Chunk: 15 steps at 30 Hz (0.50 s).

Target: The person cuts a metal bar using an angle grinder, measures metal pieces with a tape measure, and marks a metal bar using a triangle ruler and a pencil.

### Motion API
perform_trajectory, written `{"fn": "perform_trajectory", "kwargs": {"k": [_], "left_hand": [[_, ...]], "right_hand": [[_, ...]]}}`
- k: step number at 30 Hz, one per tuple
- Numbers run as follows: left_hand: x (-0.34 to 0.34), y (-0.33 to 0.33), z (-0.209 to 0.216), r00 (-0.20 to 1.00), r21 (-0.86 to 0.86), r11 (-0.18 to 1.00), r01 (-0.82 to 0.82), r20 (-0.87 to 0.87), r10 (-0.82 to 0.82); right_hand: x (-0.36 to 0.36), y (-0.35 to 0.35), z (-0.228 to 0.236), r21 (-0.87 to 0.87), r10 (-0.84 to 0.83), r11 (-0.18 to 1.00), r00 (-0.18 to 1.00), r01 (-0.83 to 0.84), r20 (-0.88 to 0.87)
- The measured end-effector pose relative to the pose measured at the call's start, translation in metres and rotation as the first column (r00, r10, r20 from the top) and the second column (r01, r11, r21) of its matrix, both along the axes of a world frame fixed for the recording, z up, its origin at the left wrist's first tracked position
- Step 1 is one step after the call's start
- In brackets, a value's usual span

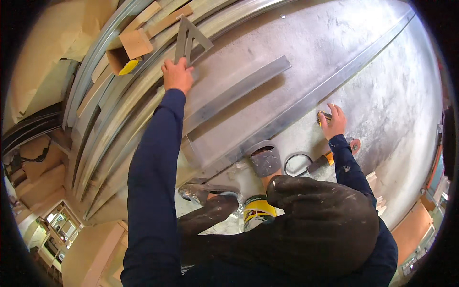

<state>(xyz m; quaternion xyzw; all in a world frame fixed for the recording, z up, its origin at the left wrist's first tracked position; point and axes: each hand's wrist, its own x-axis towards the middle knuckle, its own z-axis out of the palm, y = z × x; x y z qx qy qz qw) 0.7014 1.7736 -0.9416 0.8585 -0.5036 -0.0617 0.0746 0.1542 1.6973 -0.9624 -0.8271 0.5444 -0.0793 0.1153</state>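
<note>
My left hand is closed on the lower end of a grey triangular square, which points up and away beside the stacked profiles. Below it and to the right, a short metal profile lies at a slant on the floor. My right hand has its fingers curled round a small black and yellow object, mostly covered by the fingers. That hand is just right of a long metal profile running diagonally across the floor. Under my right forearm lies a yellow and black angle grinder, its disc showing beyond the sleeve.
Long metal profiles are stacked along the left, with an open cardboard box on top. A yellow bucket stands between my legs. Near my foot is a dark ring, perhaps a cord. Wood pieces lie at lower right.
</note>
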Motion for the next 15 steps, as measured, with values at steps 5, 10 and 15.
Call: {"fn": "perform_trajectory", "kwargs": {"k": [5, 10, 15], "left_hand": [[-0.070, 0.096, -0.005, 0.963, -0.196, 0.981, 0.013, -0.260, -0.065], [-0.127, 0.137, 0.006, 0.961, -0.083, 0.996, -0.035, -0.276, 0.011], [-0.109, 0.120, -0.007, 0.974, -0.275, 0.962, 0.012, -0.215, -0.073]], "right_hand": [[0.024, -0.002, 0.004, -0.004, 0.024, 1.000, 0.992, -0.024, 0.121], [0.044, -0.003, 0.005, -0.024, 0.095, 0.995, 0.986, -0.092, 0.140], [0.074, 0.001, 0.008, 0.029, 0.124, 0.991, 0.972, -0.132, 0.197]]}}
